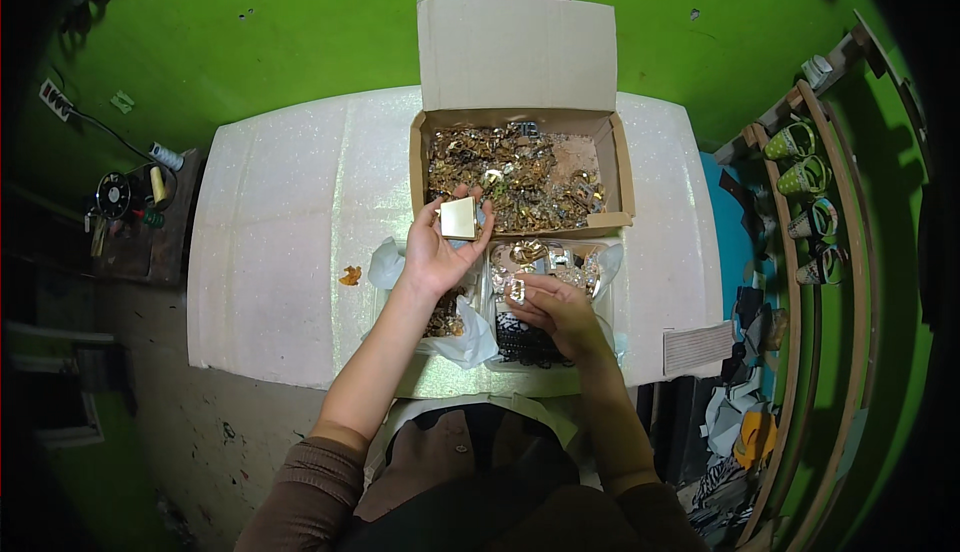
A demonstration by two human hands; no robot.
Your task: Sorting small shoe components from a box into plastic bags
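In my left hand (440, 260) a flat, square, shiny gold plate (459, 219) is gripped by its edges, above the near wall of a cardboard box (622, 177). The box stands open with a heap of gold and silver-coloured metal pieces (520, 182) in it. My right hand (562, 310) pinches a small shiny piece (517, 290), like a buckle, between thumb and fingers. Beneath that hand is a container holding gold and glittering trinkets (530, 250) and black lacy trim (525, 344). My left forearm partly hides a second container lined with white plastic (470, 342).
An orange-brown scrap (350, 275) lies on the pale sparkly table (275, 242). A striped grey piece (697, 349) sits at the right edge. Left stands a small dark table (150, 242) with spools; right, a wooden rack (815, 282) with sandals (803, 177).
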